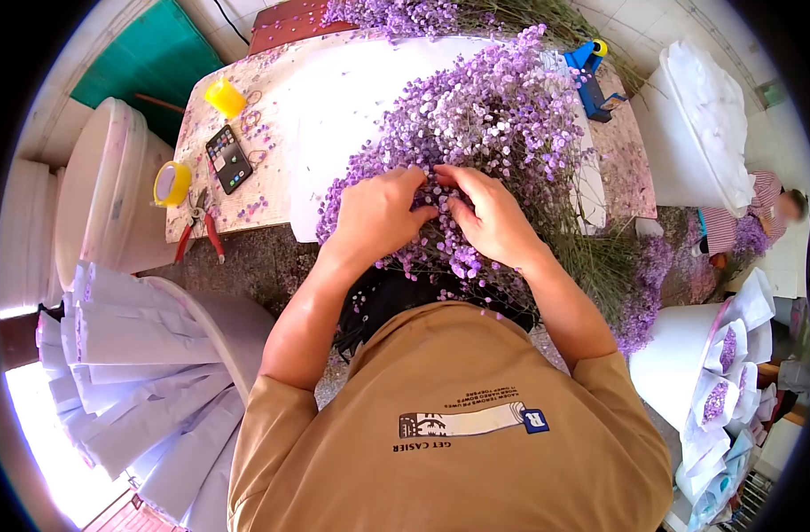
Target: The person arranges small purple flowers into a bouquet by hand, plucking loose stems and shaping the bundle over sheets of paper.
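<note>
A large bunch of purple baby's breath [498,111] spreads over a white paper sheet [334,97] on the table, its green stems [600,262] trailing to the right. At the near edge of the bunch, my left hand [380,211] is curled, thumb and fingers closed around small blossoms. Facing it, my right hand [493,215] has its fingers and thumb bent around blossoms of the same bunch. The fingertips of both hands are partly hidden among the flowers. Some blossoms hang below the hands, in front of the brown shirt [449,381].
On the table's left lie a phone [228,160], yellow tape rolls [225,97] and red-handled cutters [198,230]. A blue tape dispenser [589,82] stands at right. Paper-wrapped bundles [148,363] fill a bin lower left. White bins [688,124] flank the table. Another person [758,208] is far right.
</note>
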A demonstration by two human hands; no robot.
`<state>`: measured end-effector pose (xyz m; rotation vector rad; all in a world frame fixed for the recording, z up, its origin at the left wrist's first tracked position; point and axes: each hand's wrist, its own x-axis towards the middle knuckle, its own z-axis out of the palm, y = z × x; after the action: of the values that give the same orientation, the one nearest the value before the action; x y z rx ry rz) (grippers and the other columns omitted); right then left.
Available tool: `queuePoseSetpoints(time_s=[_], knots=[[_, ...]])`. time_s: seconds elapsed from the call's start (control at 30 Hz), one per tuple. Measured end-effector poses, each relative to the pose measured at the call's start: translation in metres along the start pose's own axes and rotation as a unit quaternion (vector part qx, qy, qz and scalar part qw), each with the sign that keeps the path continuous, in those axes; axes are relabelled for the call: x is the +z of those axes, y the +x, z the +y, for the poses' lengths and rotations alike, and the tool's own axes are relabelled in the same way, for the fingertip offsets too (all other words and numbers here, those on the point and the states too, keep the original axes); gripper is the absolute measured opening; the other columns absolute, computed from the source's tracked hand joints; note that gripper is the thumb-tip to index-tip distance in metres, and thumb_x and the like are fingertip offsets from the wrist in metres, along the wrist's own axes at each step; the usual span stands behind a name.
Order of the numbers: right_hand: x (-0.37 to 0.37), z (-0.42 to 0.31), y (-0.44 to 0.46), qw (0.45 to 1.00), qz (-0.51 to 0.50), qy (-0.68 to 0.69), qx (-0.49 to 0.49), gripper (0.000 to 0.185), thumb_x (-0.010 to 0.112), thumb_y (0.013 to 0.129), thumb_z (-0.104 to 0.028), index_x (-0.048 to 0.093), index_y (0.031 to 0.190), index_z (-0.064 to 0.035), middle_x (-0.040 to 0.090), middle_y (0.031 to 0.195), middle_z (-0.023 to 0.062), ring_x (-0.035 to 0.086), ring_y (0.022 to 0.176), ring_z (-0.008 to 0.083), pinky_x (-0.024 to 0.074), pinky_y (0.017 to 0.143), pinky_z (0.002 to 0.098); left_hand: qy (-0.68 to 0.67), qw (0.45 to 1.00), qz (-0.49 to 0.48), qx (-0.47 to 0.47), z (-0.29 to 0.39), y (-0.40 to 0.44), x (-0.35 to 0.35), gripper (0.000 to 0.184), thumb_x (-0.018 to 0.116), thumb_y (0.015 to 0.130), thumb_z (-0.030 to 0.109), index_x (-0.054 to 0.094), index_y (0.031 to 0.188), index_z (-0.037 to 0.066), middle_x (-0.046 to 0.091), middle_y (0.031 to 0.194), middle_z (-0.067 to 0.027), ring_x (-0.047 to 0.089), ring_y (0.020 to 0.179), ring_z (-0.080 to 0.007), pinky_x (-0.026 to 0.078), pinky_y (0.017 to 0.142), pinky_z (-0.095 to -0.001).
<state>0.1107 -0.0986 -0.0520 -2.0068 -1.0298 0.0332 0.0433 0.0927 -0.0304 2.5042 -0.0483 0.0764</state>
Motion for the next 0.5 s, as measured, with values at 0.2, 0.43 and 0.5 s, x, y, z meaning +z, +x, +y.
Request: queuePoseSetpoints(time_s=[0.2, 0.43, 0.5], knots=[[0.002, 0.006, -0.001, 1.000, 0.002, -0.025, 0.010, 0.038, 0.065, 0.089, -0.005, 0.059, 0.127, -0.0020, 0.067, 0.113, 0.0173, 0.064, 0.104, 0.0369, 0.0479, 0.090, 0.0452, 0.080, 0.993, 0.079, 0.032, -0.006, 0.006, 0.015, 0.011, 0.071, 0.084, 0.013, 0.068, 0.093, 0.007, 0.067, 0.090, -0.0109, 0.067, 0.081, -0.0369, 0.053, 0.068, -0.0454], [0.003, 0.004, 0.002, 0.998, -0.002, -0.065, 0.012, 0.037, 0.070, 0.084, -0.004, 0.064, 0.121, -0.0010, 0.067, 0.104, 0.0149, 0.064, 0.101, 0.0351, 0.0494, 0.087, 0.0429, -0.113, 0.990, 0.080, 0.007, -0.032, 0.012, 0.007, 0.013, 0.068, 0.082, 0.011, 0.069, 0.091, 0.003, 0.066, 0.089, -0.0140, 0.066, 0.081, -0.0345, 0.052, 0.072, -0.0424], [0.007, 0.006, 0.005, 0.992, 0.000, -0.123, 0.005, 0.033, 0.072, 0.084, -0.008, 0.067, 0.116, -0.0025, 0.066, 0.100, 0.0133, 0.062, 0.099, 0.0335, 0.0472, 0.086, 0.0430, -0.130, 0.990, 0.058, 0.000, -0.033, 0.013, 0.008, 0.013, 0.068, 0.081, 0.013, 0.071, 0.091, 0.005, 0.067, 0.091, -0.0134, 0.067, 0.082, -0.0352, 0.053, 0.073, -0.0438]])
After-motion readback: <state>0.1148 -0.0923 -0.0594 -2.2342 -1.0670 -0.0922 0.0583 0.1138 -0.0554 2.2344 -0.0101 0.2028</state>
